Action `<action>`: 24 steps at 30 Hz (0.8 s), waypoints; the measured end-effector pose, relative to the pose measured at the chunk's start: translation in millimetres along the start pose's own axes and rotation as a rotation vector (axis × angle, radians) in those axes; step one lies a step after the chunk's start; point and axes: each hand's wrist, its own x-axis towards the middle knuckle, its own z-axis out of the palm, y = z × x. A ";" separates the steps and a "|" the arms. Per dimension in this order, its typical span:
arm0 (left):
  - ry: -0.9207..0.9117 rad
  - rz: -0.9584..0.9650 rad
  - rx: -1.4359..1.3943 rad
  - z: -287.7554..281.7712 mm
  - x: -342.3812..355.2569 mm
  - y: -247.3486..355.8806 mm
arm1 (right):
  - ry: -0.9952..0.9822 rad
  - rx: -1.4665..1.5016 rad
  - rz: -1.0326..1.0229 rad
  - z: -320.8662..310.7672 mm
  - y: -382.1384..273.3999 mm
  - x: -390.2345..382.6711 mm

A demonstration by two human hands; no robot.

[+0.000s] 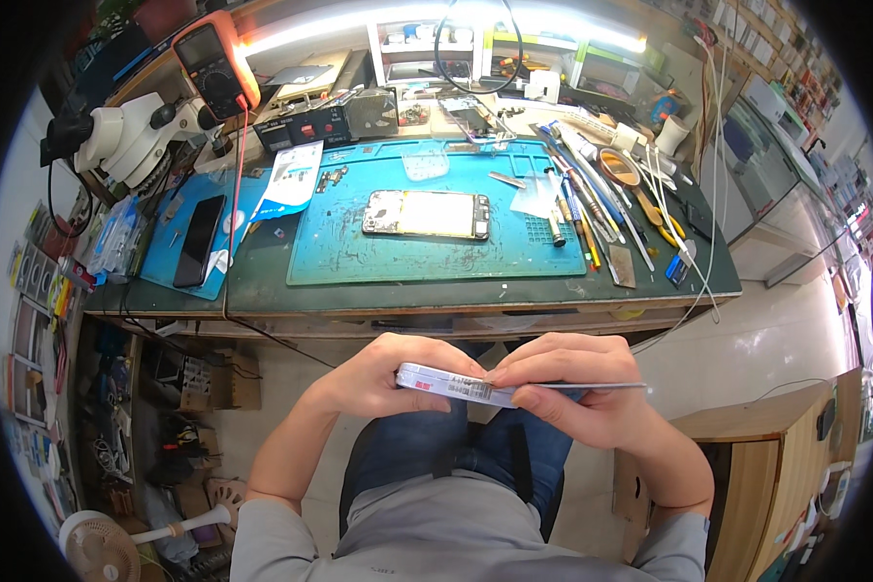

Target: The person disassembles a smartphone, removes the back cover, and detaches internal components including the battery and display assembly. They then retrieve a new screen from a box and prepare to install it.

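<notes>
Above my lap, my left hand (390, 376) is closed around one end of a slim white box (436, 382), its labelled edge turned up. A barcode and a small red mark show on that edge. My right hand (577, 383) is closed at the other end, its fingertips touching the box. A thin flat grey piece (611, 386), seen edge-on, sticks out from between the right thumb and fingers. Whether it joins the box is hidden. On the bench beyond lies an opened phone (427, 214) with a white inner face.
A blue work mat (407, 267) covers the middle of the bench. Left of it are a black phone (201, 241), a microscope (131, 136) and an orange multimeter (213, 63). Tweezers, pens and yellow-handled pliers (669, 230) lie right. A wooden cabinet (776, 466) stands by my right arm.
</notes>
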 end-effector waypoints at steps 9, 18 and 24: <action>0.016 -0.011 0.009 0.2 1.6 2.1 | -0.006 -0.074 -0.012 -3.3 -2.0 -0.4; 0.018 -0.009 0.023 3.0 4.5 2.3 | -0.005 -0.114 0.012 -9.5 -3.7 -8.8; 0.038 0.001 0.041 0.9 2.5 0.6 | -0.024 -0.143 0.071 -18.9 -8.7 -14.7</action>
